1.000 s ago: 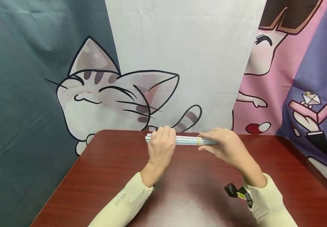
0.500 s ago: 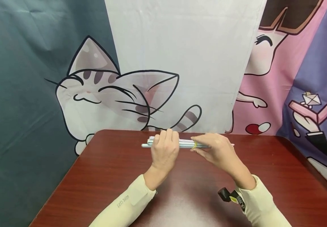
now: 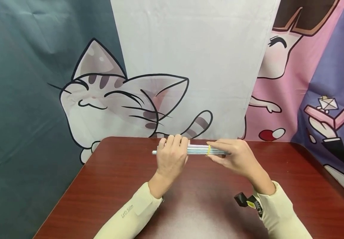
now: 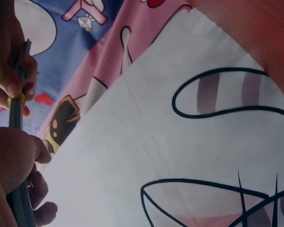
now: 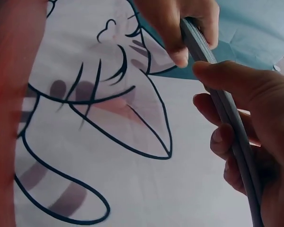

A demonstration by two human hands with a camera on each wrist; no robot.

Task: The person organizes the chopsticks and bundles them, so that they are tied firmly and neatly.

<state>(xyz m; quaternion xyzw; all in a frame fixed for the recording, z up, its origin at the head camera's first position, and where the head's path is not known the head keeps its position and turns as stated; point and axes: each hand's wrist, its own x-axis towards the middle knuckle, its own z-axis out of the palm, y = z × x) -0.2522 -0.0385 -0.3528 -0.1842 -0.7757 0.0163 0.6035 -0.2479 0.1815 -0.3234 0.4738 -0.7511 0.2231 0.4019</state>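
A bundle of thin, straight pale sticks [image 3: 197,149], in white, light blue and pinkish tones, lies level across both hands above the table. My left hand [image 3: 172,156] grips its left part with the fingers curled over. One stick end [image 3: 154,152] pokes out to the left of that hand. Round the right part goes a yellow rubber band [image 3: 209,150]. There my right hand [image 3: 239,156] holds the bundle between thumb and fingers, with the thumb and fingertips close to the band. In the right wrist view the fingers [image 5: 222,139] curl against the bundle's side. My right palm hides its right end.
Below the hands is a reddish-brown table [image 3: 115,186] with rounded far corners. A cloth backdrop [image 3: 195,66] with a cartoon cat and other figures hangs behind its far edge. A small black device [image 3: 241,199] is strapped at my right wrist.
My hands shift slightly rightwards and back, with the bundle still in both. Its left ends stood fairly even at first; now a single stick juts out there. The right hand stays by the band.
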